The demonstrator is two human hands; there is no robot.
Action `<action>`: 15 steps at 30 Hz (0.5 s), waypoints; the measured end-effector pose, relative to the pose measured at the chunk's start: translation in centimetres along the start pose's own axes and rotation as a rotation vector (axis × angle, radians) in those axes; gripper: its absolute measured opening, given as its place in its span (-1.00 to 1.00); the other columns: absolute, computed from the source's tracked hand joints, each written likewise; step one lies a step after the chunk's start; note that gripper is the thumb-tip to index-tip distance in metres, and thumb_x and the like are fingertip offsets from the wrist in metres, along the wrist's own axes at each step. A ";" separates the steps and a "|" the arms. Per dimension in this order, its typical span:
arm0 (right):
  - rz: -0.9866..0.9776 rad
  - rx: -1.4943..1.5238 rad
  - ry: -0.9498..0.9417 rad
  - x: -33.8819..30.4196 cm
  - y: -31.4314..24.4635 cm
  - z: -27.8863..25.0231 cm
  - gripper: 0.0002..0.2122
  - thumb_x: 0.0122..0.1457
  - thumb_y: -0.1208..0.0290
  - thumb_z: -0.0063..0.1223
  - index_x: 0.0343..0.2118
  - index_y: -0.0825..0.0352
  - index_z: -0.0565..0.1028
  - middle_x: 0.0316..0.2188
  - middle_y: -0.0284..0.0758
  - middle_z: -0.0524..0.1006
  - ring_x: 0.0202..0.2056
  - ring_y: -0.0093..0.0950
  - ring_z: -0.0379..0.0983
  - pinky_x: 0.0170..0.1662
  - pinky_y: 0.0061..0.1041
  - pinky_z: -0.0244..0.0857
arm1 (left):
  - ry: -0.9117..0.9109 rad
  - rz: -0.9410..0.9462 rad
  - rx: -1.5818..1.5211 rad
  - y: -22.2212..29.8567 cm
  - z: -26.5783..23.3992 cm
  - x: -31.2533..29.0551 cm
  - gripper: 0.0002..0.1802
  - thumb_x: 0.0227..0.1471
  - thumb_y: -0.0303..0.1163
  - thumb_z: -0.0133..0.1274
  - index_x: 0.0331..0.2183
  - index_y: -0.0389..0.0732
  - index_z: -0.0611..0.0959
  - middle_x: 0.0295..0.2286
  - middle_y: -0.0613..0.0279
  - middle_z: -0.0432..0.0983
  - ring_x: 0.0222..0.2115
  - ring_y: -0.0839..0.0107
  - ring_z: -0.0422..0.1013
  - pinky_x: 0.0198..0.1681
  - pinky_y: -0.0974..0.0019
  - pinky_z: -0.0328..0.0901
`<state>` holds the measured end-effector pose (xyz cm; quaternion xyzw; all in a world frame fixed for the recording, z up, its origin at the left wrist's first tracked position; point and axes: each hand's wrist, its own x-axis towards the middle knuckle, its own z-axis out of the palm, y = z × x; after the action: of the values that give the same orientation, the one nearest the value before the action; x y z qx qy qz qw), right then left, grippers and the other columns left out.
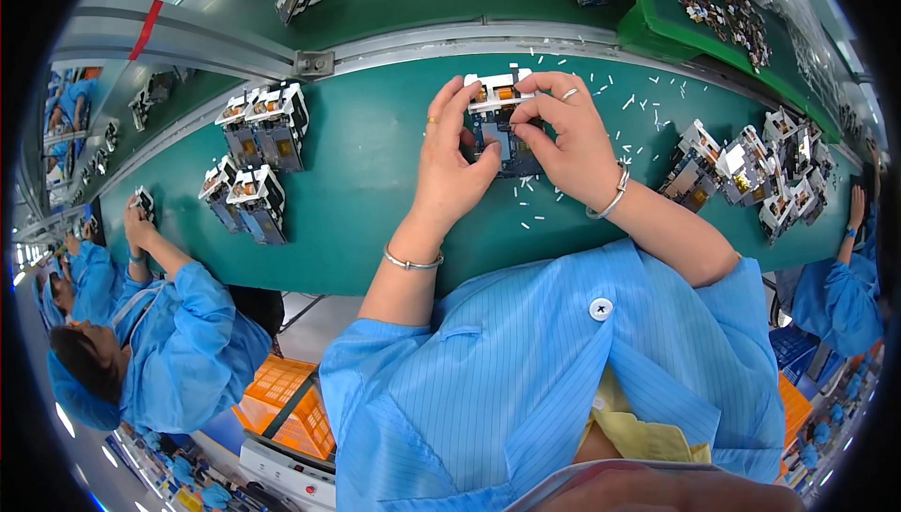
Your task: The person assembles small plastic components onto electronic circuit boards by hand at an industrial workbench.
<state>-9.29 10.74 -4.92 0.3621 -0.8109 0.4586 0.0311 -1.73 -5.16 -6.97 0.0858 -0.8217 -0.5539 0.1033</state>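
An electronic module (507,137) stands in front of me on the green bench, with a white frame on top, copper-orange parts inside it and a dark blue board below. Around its left side, my left hand (450,160) is closed, fingertips at the white frame and thumb low by the board. My right hand (567,137) grips the upper right edge, its index finger and thumb bent together near the front of the module. Whether a small piece sits between those fingertips is hidden.
Similar modules (267,127) stand in pairs at left, and a cluster (751,169) at right. White strips (629,104) litter the green bench (357,183). A green tray (648,19) with small parts sits back right. Co-workers (188,343) sit either side; orange crates (291,399) stand below.
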 end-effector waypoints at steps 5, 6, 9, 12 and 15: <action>0.025 0.027 0.026 -0.1 0.3 0.6 -0.88 -0.08 0.63 0.16 -0.44 0.32 0.49 -0.19 -0.27 0.44 -0.08 -0.21 0.30 -0.02 -0.34 0.24 | 0.021 -0.046 -0.021 -0.1 0.4 0.0 -0.32 -0.19 -0.53 0.15 0.07 -0.09 0.43 0.04 0.14 0.31 -0.48 0.50 0.31 -0.38 0.41 0.32; 0.023 0.017 0.029 -0.1 0.2 0.6 -0.88 -0.07 0.63 0.15 -0.43 0.33 0.49 -0.20 -0.27 0.44 -0.08 -0.21 0.30 -0.02 -0.34 0.25 | 0.018 -0.054 -0.047 -0.2 0.5 0.0 -0.32 -0.20 -0.52 0.16 0.06 -0.09 0.44 0.00 0.15 0.36 -0.50 0.51 0.29 -0.40 0.41 0.32; -0.010 -0.016 0.038 0.0 0.0 0.7 -0.87 -0.08 0.63 0.15 -0.43 0.32 0.49 -0.21 -0.28 0.44 -0.09 -0.21 0.30 -0.03 -0.33 0.25 | 0.044 -0.064 -0.090 -0.3 0.7 0.1 -0.36 -0.17 -0.52 0.17 0.04 -0.11 0.46 -0.07 0.17 0.41 -0.53 0.53 0.27 -0.42 0.44 0.31; -0.024 -0.039 0.045 0.0 0.1 0.9 -0.87 -0.08 0.63 0.15 -0.43 0.32 0.48 -0.22 -0.29 0.44 -0.10 -0.21 0.30 -0.03 -0.32 0.25 | 0.074 -0.067 -0.113 -0.4 1.0 0.2 -0.41 -0.15 -0.53 0.17 0.01 -0.12 0.48 -0.09 0.19 0.43 -0.56 0.58 0.26 -0.47 0.47 0.30; -0.029 -0.048 0.058 -0.1 0.1 1.0 -0.87 -0.08 0.62 0.15 -0.44 0.31 0.48 -0.24 -0.30 0.45 -0.10 -0.21 0.30 -0.04 -0.32 0.25 | 0.110 -0.071 -0.116 -0.3 1.3 0.2 -0.45 -0.15 -0.53 0.17 -0.02 -0.14 0.51 -0.12 0.21 0.44 -0.59 0.62 0.25 -0.50 0.49 0.28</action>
<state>-9.02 10.04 -5.66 0.3594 -0.8151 0.4489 0.0698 -2.23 -4.16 -7.72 0.1390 -0.7776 -0.5985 0.1336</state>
